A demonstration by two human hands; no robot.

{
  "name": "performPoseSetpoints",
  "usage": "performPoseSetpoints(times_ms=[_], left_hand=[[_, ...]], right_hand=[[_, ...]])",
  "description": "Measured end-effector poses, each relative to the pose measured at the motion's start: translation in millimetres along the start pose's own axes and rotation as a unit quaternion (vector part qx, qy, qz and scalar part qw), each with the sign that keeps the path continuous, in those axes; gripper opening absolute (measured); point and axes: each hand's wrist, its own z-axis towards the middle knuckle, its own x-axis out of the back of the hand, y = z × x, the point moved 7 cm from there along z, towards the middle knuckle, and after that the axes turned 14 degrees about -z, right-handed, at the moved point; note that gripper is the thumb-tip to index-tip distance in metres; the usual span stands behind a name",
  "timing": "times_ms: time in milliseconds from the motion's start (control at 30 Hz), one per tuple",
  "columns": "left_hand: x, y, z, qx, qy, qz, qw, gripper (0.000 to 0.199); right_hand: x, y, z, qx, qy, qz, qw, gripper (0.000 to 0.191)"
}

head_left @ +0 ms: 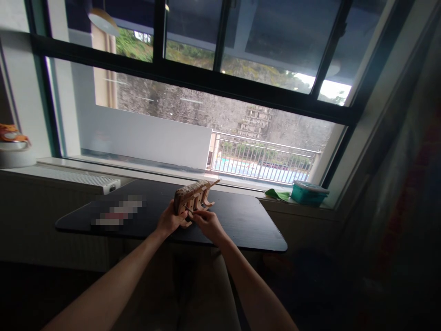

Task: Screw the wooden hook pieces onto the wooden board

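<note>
Over the black table (241, 225), a small wooden model (196, 195) is held tilted. It has a rough, pale top side and several curved ribs below, and a thin stick juts from its far right end. My left hand (168, 221) is closed around its near left end. In a pinch of its fingers, my right hand (207, 223) has a thin, dark stick-like tool (189, 209), its tip against the near face of the model. My fingers partly hide the model's lower edge, and the kind of tool is too small to make out.
A blurred-out patch (119, 212) covers something on the table's left. A teal lidded box (309, 193) and a green leaf-like piece (276, 195) are on the windowsill at right. A white radiator (69, 177) stands at left, below a white container (15, 154). A large window lies beyond.
</note>
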Motion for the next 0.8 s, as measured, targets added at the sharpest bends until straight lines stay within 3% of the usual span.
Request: performPoseSetpoints(times_ms=[133, 267, 400, 567, 700, 800], left_hand=[[-0.7, -4, 1, 0.014, -0.003, 0.003, 1.0, 0.029], [-1.7, -6, 1, 0.021, -0.004, 0.015, 1.0, 0.028], [-2.7, -5, 0, 0.026, -0.005, 0.021, 0.999, 0.025], [-2.6, -5, 1, 0.033, -0.007, 0.025, 0.999, 0.026], [-2.5, -4, 1, 0.037, -0.012, 0.016, 0.999, 0.026], [-2.3, -3, 0, 0.033, -0.014, 0.012, 0.999, 0.026]], right_hand=[[16, -20, -7, 0.031, 0.041, -0.145, 0.988, 0.023], [15, -44, -13, 0.11, 0.015, -0.331, 0.937, 0.018], [10, -48, -13, 0.126, -0.007, -0.392, 0.911, 0.024], [10, -42, -12, 0.091, -0.016, -0.304, 0.948, 0.024], [8, -27, -8, 0.034, -0.012, -0.14, 0.99, 0.023], [-1, -8, -2, -0.039, -0.036, 0.008, 0.999, 0.026]])
